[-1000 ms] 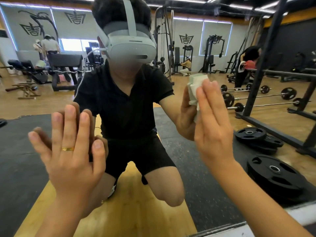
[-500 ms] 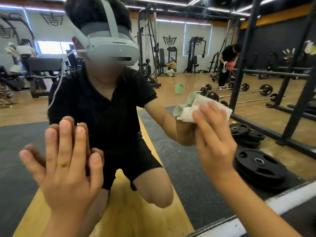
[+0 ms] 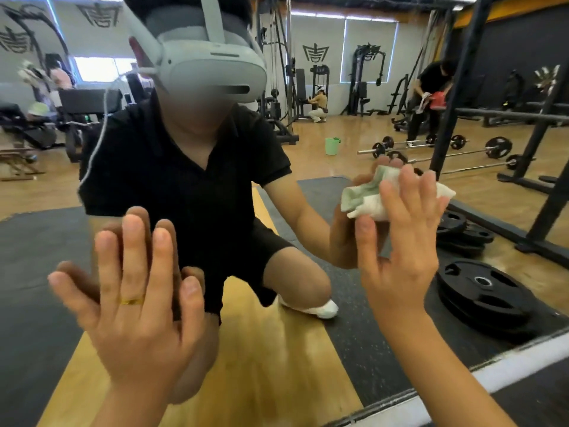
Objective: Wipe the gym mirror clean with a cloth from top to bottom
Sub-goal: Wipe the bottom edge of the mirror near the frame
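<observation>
Glass of the large wall-mounted gym mirror filled nearly the whole view, with its pale lower frame running along the bottom right. The left hand lay flat against the glass low on the left. Its fingers were straight and slightly spread, its grip apart and holding nothing. A thin gold ring sat on one finger. The right hand was higher and to the right, also against the mirror. Its straight fingers pressed a crumpled white-and-pale-green cloth onto the glass. That grip was apart too, pushing the cloth rather than curling round it. The cloth stuck out to the left of the fingers and past their tips on the right.

In the reflection, a crouching person in a black shirt and shorts wore a grey-white headset. Black round weight plates lay reflected on the dark rubber matting to the right. Farther back on the wooden floor stood a small green plastic bucket, with loaded steel barbells to its right.
</observation>
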A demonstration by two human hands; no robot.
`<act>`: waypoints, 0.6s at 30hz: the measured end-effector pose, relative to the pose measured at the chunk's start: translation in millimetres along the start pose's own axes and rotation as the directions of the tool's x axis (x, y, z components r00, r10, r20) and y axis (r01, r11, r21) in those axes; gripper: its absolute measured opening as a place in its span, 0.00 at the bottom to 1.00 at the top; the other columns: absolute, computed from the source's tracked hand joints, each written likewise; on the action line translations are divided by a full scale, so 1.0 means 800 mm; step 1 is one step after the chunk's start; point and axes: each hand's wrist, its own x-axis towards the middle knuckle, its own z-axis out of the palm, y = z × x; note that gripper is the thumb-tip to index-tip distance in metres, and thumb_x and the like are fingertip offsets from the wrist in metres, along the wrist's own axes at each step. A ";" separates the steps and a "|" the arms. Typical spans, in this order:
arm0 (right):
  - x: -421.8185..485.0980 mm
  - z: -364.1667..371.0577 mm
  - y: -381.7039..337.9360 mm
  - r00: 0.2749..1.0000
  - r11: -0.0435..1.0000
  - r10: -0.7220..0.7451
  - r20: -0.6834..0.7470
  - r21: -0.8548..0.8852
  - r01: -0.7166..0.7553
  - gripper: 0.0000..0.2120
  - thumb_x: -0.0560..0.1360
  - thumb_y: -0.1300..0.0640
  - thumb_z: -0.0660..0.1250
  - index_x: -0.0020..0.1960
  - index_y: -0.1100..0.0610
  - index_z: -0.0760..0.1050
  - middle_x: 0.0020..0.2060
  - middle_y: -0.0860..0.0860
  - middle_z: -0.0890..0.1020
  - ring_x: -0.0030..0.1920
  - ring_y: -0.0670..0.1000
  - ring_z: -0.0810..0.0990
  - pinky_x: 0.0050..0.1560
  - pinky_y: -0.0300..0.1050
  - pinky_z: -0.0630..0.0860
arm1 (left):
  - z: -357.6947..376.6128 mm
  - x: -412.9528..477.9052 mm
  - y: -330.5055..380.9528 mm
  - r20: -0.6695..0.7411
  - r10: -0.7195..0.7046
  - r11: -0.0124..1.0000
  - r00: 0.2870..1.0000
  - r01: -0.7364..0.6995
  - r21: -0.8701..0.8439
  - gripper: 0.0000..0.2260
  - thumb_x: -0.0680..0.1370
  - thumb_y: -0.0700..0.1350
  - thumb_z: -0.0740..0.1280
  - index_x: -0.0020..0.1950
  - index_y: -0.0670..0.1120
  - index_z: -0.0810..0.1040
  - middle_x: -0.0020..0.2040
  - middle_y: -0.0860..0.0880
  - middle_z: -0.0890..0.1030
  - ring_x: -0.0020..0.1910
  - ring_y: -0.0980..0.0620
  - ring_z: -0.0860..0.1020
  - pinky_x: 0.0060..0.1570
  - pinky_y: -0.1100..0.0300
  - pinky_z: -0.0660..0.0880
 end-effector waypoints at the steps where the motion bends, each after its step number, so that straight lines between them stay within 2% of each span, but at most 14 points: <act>1: -0.002 0.002 0.005 0.999 1.000 -0.028 0.015 -0.009 0.028 0.21 0.85 0.54 0.63 0.74 0.64 0.68 0.74 0.59 0.68 0.80 0.59 0.58 0.78 0.72 0.51 | 0.000 0.000 -0.001 -0.009 0.000 1.000 1.000 0.000 0.018 0.26 0.84 0.47 0.57 0.83 0.43 0.60 0.84 0.48 0.53 0.83 0.46 0.52 0.55 0.15 0.63; 6: 0.002 0.005 0.029 0.990 0.989 -0.138 0.002 0.049 0.138 0.17 0.85 0.56 0.65 0.72 0.61 0.73 0.73 0.59 0.69 0.77 0.68 0.61 0.75 0.76 0.51 | 0.001 0.004 0.011 -0.055 -0.026 0.999 0.998 0.027 0.020 0.25 0.86 0.49 0.55 0.83 0.45 0.59 0.84 0.52 0.51 0.82 0.46 0.54 0.64 0.19 0.59; 9: 0.011 -0.005 0.041 0.982 0.981 -0.184 0.044 0.064 0.181 0.16 0.85 0.58 0.66 0.71 0.60 0.75 0.74 0.61 0.68 0.75 0.73 0.60 0.75 0.78 0.49 | -0.001 0.006 0.013 -0.018 -0.088 0.996 0.996 0.088 -0.035 0.26 0.86 0.50 0.53 0.84 0.49 0.55 0.84 0.49 0.53 0.82 0.38 0.56 0.66 0.19 0.58; 11: 0.012 -0.009 0.051 0.970 0.971 -0.234 0.073 0.061 0.229 0.18 0.84 0.57 0.66 0.73 0.59 0.73 0.75 0.61 0.66 0.77 0.72 0.58 0.76 0.77 0.47 | 0.002 0.005 0.037 0.014 -0.135 0.986 0.991 0.136 -0.098 0.26 0.85 0.50 0.52 0.84 0.48 0.54 0.84 0.43 0.53 0.80 0.33 0.57 0.68 0.20 0.57; 13: 0.011 -0.009 0.058 0.958 0.960 -0.276 0.072 0.057 0.273 0.19 0.84 0.54 0.66 0.73 0.57 0.72 0.76 0.59 0.65 0.79 0.67 0.56 0.76 0.77 0.46 | 0.011 0.004 0.083 -0.042 -0.098 0.987 0.994 0.092 -0.135 0.25 0.85 0.49 0.54 0.82 0.46 0.58 0.83 0.43 0.56 0.81 0.36 0.58 0.74 0.25 0.51; 15: 0.013 -0.004 0.058 0.960 0.960 -0.277 0.044 0.056 0.274 0.20 0.84 0.48 0.66 0.72 0.55 0.75 0.76 0.58 0.66 0.79 0.64 0.56 0.76 0.77 0.47 | 0.023 0.006 0.127 -0.084 -0.005 0.991 0.996 -0.006 -0.134 0.24 0.83 0.45 0.58 0.78 0.39 0.65 0.79 0.39 0.63 0.81 0.39 0.58 0.78 0.34 0.45; 18: 0.016 -0.001 0.055 0.969 0.968 -0.249 -0.007 0.040 0.249 0.17 0.84 0.49 0.67 0.70 0.54 0.78 0.75 0.57 0.70 0.79 0.65 0.60 0.75 0.79 0.49 | 0.044 0.020 0.173 -0.092 0.029 0.991 0.995 -0.040 -0.124 0.25 0.81 0.45 0.59 0.77 0.39 0.67 0.79 0.40 0.66 0.82 0.44 0.58 0.80 0.40 0.42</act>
